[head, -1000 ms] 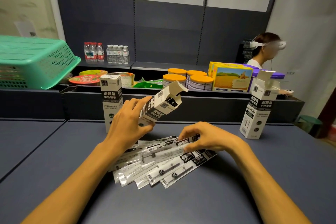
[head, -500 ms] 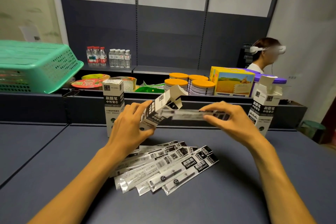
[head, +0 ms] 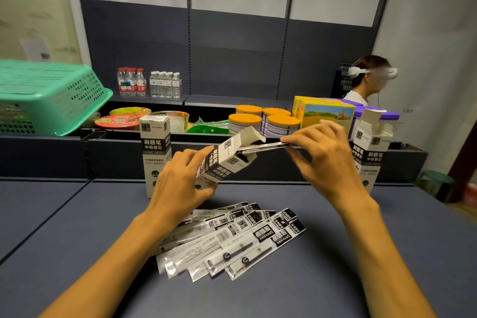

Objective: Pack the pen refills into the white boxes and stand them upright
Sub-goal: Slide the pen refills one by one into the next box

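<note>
My left hand (head: 180,183) grips a white and black refill box (head: 227,160), tilted with its open flap to the upper right. My right hand (head: 327,157) pinches a packaged pen refill (head: 260,148) whose far end sits at the box's open mouth. Several more packaged refills (head: 232,240) lie fanned on the dark table below my hands. A closed box (head: 154,152) stands upright behind my left hand. Another box (head: 371,147), its top flap open, stands upright at the right, partly hidden by my right hand.
A green plastic basket (head: 51,100) sits on the ledge at the left. Water bottles (head: 149,84), orange-lidded tins (head: 265,121), a yellow carton (head: 327,116) and food packs fill the shelf behind. A person with a headset (head: 369,80) stands at the far right.
My right hand picked one refill off the pile, lifted it to the box mouth and has now slid its end into the opening. The left hand kept the box tilted.
</note>
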Action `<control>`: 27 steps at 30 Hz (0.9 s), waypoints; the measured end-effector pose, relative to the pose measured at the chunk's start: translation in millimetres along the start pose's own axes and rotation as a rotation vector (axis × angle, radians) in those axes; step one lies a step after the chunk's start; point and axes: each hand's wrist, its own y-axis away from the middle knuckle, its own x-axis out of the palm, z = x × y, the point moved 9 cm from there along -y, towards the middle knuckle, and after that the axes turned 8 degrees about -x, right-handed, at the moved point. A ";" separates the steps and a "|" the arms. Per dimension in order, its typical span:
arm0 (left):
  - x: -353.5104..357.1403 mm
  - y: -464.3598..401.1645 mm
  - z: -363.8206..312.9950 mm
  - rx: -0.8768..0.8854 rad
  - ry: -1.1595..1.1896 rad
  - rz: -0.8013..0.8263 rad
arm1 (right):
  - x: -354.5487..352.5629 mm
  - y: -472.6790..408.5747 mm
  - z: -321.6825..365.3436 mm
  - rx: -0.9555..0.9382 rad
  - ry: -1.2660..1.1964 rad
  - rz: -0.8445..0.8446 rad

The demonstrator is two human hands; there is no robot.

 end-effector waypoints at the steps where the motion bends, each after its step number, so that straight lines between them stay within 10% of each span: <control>1: 0.3 0.2 -0.9 0.006 -0.010 0.000 | 2.2 -2.2 5.2 -0.019 0.017 0.009; 27: 3.8 0.1 -4.8 0.030 -0.023 0.025 | 15.6 -4.9 38.0 -0.075 -0.097 -0.077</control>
